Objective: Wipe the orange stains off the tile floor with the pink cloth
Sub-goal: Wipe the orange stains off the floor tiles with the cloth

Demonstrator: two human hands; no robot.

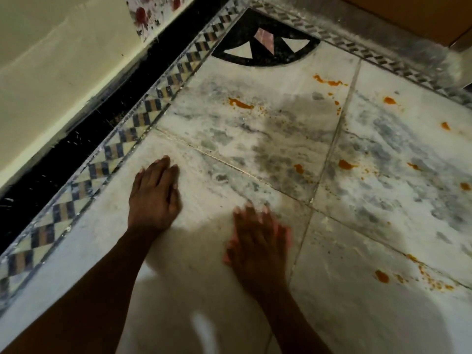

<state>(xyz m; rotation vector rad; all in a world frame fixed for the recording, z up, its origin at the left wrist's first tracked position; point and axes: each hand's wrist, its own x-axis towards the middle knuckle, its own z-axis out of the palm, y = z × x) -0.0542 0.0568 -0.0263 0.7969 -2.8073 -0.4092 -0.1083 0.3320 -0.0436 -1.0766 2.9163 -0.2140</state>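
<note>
Hands down on the floor (209, 200), both of them, and the left hand (155, 192) is planted flat on pale marble with its fingers straight and close together, gripping nothing, just beside the checkered border (122, 139) that runs diagonally along the black skirting (76, 134). Right hand (258, 241) sits just to the right of the left hand and a little nearer the camera, blurred, palm down, fingers spread and pressing on the cloth (231, 246); only slivers of pink peek out at its left edge and past its fingers on the right, so most of the cloth is hidden under the palm. The tile around both hands looks clean, pale and free of orange. Stains (241, 104) lie well apart from the right hand: one orange streak far beyond it, toward the black fan inlay (265, 44) in the corner, another string of drips to the right of that streak, near the grout line. More orange blobs dot the tiles to the right of the right hand, past the long grout line, with one small spot beyond the fingertips on the grey-mottled tile and a speckled cluster to the right of the wrist. A brown board (408, 14) fills the far corner beyond the inlay.
</note>
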